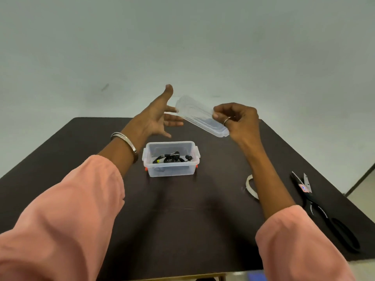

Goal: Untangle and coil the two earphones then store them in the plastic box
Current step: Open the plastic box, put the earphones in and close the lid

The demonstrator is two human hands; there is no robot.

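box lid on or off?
Off. The right hand holds the lid in the air above the table, left hand open beside it. The box sits open-topped, black earphones inside.

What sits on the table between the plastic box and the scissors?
In the head view, a roll of tape, partly hidden by the right forearm, lies between the plastic box and the scissors.

Even, soft overhead light, moderately bright. Faint diffuse shadows of arms on dark tabletop (pixel 203 230). No harsh glare; dull sheen on clear lid (pixel 199 116). Wide-angle bowing at edges. Slight softness overall, sleeves (pixel 60 230) blurred near frame bottom.
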